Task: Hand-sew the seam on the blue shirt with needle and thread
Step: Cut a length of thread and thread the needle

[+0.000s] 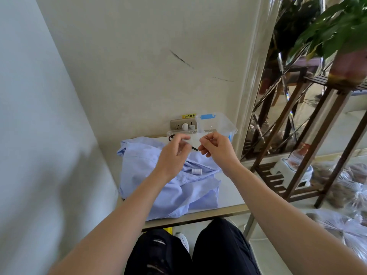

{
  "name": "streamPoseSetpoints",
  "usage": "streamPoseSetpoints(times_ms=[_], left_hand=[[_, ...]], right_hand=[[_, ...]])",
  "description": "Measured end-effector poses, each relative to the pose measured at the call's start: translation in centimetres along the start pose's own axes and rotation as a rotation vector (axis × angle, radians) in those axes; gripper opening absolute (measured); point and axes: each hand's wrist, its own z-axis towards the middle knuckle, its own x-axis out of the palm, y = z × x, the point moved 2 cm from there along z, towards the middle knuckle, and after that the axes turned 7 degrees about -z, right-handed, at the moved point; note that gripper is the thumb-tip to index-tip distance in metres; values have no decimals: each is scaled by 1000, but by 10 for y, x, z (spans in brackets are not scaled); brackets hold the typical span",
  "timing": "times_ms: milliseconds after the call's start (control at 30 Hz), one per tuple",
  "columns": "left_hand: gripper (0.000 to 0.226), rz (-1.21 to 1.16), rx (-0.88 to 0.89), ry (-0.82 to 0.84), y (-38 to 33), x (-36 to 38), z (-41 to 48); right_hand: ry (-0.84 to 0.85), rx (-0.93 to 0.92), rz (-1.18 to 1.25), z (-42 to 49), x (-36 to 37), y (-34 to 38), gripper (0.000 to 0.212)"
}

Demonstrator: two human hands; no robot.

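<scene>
The blue shirt (158, 181) lies crumpled on a small white table (230, 193). A white thread spool (196, 171) rests on the shirt's folds. My right hand (216, 148) is raised above the shirt and pinches a thin needle (209, 132) that points up. My left hand (174, 153) is held close to it on the left, fingers curled with the tips pinched together; the thread itself is too fine to see. A short dark object (195, 148) shows between the two hands.
A clear plastic box (216, 124) with its lid stands at the table's back against the wall, next to a wall socket (183, 125). A wooden plant stand (309, 139) with a potted plant is to the right. My dark-trousered knees (190, 249) are under the table edge.
</scene>
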Motion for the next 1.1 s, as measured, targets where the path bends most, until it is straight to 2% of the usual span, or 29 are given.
streamPoseSetpoints(times_ms=[67, 133, 300, 500, 667, 867, 1000, 1100], left_hand=[[28, -106, -172, 151, -5, 15, -1], [26, -91, -224, 182, -6, 21, -2], [29, 47, -163, 15, 6, 5, 2], [30, 221, -245, -188, 35, -19, 4], [31, 349, -343, -224, 60, -35, -1], [31, 419, -359, -269, 72, -45, -2], [28, 377, -328, -324, 76, -52, -2], [24, 309, -305, -293, 77, -54, -6]], right_hand=[[-3, -12, -7, -1, 1, 1, 8], [1, -17, -13, -2, 1, 1, 7], [24, -6, -24, -1, 0, -1, 7], [38, 19, -4, -1, 5, -4, 8], [7, 19, 8, 0, 5, -2, 9], [-4, 10, 13, 4, 4, -1, 8], [-55, 10, 38, 3, 3, -1, 11], [-44, 14, 32, 4, 2, -2, 11]])
